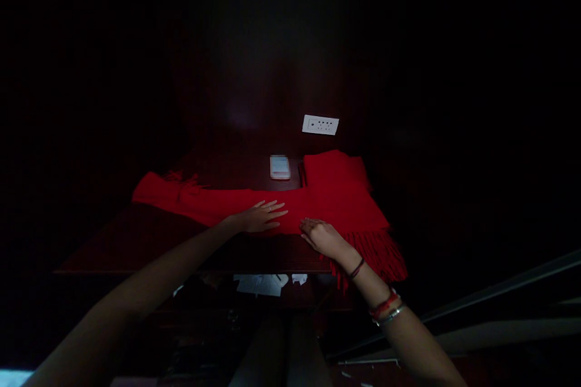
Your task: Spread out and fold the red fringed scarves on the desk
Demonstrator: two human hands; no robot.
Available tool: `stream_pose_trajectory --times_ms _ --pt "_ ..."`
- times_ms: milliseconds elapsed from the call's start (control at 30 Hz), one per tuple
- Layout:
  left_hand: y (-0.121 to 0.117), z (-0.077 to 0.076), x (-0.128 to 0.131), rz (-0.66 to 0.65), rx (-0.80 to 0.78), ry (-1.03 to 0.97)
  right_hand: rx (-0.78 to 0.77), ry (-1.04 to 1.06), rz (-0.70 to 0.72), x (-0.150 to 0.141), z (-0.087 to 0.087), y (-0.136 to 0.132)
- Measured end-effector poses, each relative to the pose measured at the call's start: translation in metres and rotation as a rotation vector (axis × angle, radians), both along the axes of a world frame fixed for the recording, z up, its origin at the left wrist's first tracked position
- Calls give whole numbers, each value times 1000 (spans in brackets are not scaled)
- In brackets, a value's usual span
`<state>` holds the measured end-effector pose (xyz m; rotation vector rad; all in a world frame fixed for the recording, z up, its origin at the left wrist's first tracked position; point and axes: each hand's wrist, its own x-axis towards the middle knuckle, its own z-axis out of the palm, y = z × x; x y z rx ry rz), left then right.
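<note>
A red scarf (218, 204) lies along the dark table, its far-left end fringed and its right part folded into a wider piece with fringe hanging over the front edge. My left hand (261, 217) rests flat on the scarf's narrow middle stretch, fingers spread, a ring on one of them. Close by on the right, my right hand (321, 237) is closed at the scarf's near edge, thumb and fingers pinching the cloth. Its fingertips are partly hidden. Bracelets circle the right wrist and forearm.
A phone with a lit screen (280, 167) lies behind the scarf. On the back panel is a white power socket (320, 125). Papers (259, 284) sit on a shelf below the front edge of the dark table (131, 248). The surroundings are very dark.
</note>
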<state>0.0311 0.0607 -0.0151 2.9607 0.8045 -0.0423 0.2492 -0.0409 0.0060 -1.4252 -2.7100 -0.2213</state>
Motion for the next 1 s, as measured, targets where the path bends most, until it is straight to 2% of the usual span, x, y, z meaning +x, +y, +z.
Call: stream_pose_trajectory --times_ms 133,200,300,400,467,600,700,767,900,1000 --pt "-9 12 -40 31 60 -49 55 -17 37 0 4 -2" --pt "-22 21 -55 -13 98 -96 83 -11 56 -5 7 -2" --pt "-38 31 -65 -100 102 -65 40 -31 68 -15 7 1" --pt "-39 33 -67 -82 118 -7 -22 15 5 -19 2 9" --pt "-31 32 -68 -50 111 -12 -44 133 -40 -18 -1 15" --pt "-11 30 -71 14 -24 -129 -63 350 -38 -14 -1 23" --pt "-2 29 -74 70 -148 -229 -26 320 26 -19 1 24" --pt "-2 29 -73 57 -186 -270 -7 277 41 -25 2 27" --pt "-14 30 -66 28 -96 -272 -44 291 -2 -35 2 36" --pt "-27 29 -61 91 42 -191 -68 292 -37 -33 5 42"
